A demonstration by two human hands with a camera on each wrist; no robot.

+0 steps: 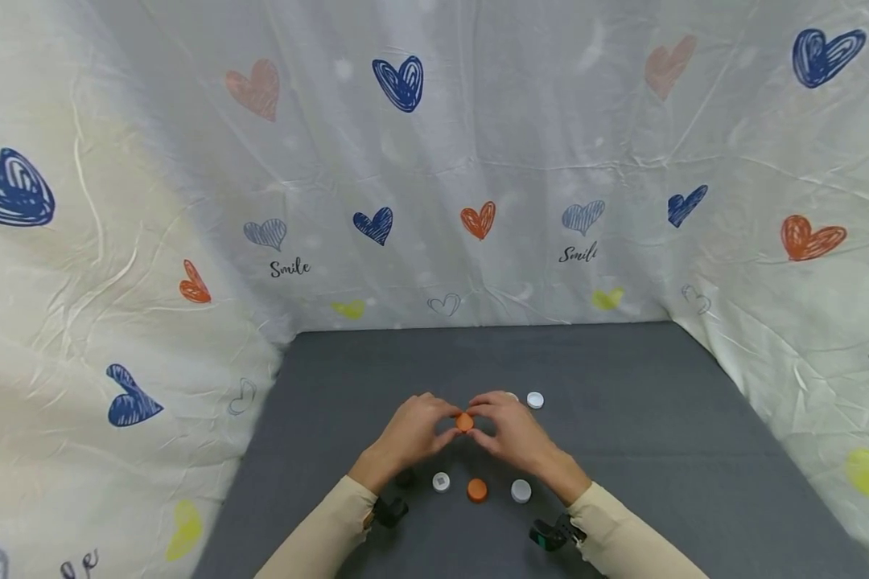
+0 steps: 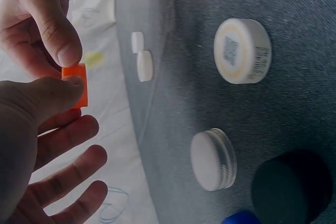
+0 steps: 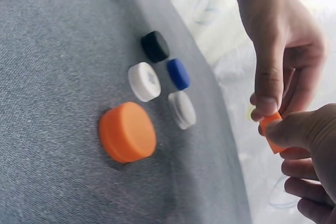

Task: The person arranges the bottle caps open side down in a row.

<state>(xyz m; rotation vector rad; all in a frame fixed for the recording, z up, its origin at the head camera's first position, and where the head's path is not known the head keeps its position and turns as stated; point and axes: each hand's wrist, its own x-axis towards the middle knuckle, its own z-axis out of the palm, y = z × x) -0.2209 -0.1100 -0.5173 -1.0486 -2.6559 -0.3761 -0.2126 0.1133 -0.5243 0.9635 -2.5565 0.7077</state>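
Observation:
A small orange cap (image 1: pixel 465 422) is held above the grey cloth between both hands. My left hand (image 1: pixel 414 426) pinches it with thumb and finger from the left. From the right, my right hand (image 1: pixel 510 430) pinches the same cap with its thumb and fingers. In the left wrist view the orange cap (image 2: pixel 82 90) shows edge-on, and the left hand's other fingers are spread loosely. Below the hands, a second orange cap (image 1: pixel 477 490) lies on the cloth between a white cap with a square mark (image 1: pixel 441 482) and a plain-looking white cap (image 1: pixel 520 491).
Two white caps lie beyond the right hand, one (image 1: pixel 535 400) fully visible, the other partly hidden. A black cap (image 3: pixel 155 46), a blue cap (image 3: pixel 178 74) and a ridged whitish cap (image 3: pixel 181 109) lie near the left arm. A heart-printed curtain (image 1: pixel 434 161) surrounds the table.

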